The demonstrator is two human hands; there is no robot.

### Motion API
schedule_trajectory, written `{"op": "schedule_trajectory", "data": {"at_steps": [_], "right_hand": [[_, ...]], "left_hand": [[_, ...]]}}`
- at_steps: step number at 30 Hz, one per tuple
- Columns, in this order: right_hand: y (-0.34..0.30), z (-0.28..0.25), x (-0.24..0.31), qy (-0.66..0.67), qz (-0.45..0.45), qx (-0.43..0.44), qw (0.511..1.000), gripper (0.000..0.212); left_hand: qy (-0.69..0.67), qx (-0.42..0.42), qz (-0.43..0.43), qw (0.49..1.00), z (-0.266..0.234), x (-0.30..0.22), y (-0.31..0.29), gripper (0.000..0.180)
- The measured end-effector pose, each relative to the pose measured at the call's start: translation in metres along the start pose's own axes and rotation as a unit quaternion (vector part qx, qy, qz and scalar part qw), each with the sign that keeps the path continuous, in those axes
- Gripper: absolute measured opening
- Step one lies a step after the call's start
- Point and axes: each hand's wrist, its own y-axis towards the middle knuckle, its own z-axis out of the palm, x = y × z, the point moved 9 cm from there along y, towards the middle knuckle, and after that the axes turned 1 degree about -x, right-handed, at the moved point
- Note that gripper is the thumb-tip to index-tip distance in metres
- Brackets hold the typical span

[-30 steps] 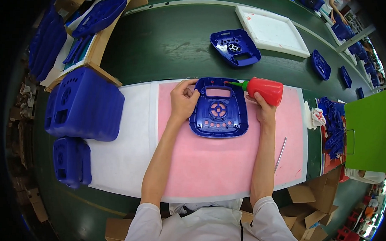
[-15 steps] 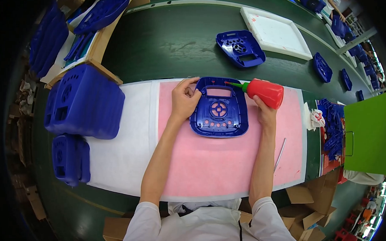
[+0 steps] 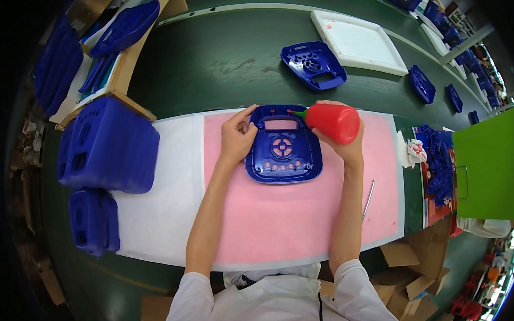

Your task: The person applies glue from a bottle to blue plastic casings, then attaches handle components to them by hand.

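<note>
A blue plastic panel [image 3: 283,171] lies on the pink part of the work mat, its open inner side up, showing a rectangular window, a round grille and a row of holes. My left hand [image 3: 238,138] grips its upper left edge, index finger stretched to the far corner and the other fingers curled. In my right hand [image 3: 350,145] is a red squeeze bottle [image 3: 333,122] with a green nozzle [image 3: 300,113], tilted over the panel's far right part. The tip sits at or just above a post there; contact is unclear. Red marks show along the far edge.
Blue housings [image 3: 119,147] stand stacked at the left, beside a wooden rack [image 3: 138,40] of panels. Beyond the mat lie another blue panel [image 3: 319,66] and a white tray [image 3: 379,68]. A thin metal rod [image 3: 369,199], crumpled cloth [image 3: 416,152] and blue parts [image 3: 439,167] are at right.
The squeeze bottle has swung so its base points more toward me, with its nozzle still by the panel's far edge. My left hand keeps its grip. The whole view has shifted slightly.
</note>
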Motion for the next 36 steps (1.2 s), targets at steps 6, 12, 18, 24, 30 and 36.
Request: {"op": "schedule_trajectory", "data": {"at_steps": [6, 12, 18, 24, 30, 36], "right_hand": [[0.005, 0.018, 0.003, -0.037, 0.029, 0.035, 0.998, 0.049], [-0.007, -0.045, -0.034, 0.122, 0.068, -0.142, 0.980, 0.051], [-0.026, -0.095, -0.062, 0.693, 0.210, -0.209, 0.658, 0.059], [-0.042, -0.140, -0.041, -0.044, 0.457, -0.094, 0.884, 0.052], [-0.084, -0.092, -0.069, -0.296, 0.501, 0.097, 0.807, 0.083], [-0.101, -0.246, -0.032, -0.370, 0.426, -0.136, 0.814, 0.048]], "left_hand": [[0.011, 0.002, -0.007, 1.000, 0.000, -0.001, -0.001, 0.047], [0.012, 0.009, -0.008, 1.000, 0.001, 0.001, 0.000, 0.048], [-0.085, 0.033, 0.001, 0.996, 0.004, 0.007, 0.005, 0.041], [-0.041, 0.046, -0.002, 0.998, 0.002, 0.003, 0.003, 0.028], [-0.049, 0.057, -0.016, 0.997, -0.001, 0.017, 0.008, 0.023], [-0.064, 0.065, -0.011, 0.996, -0.002, 0.014, 0.010, 0.020]]}}
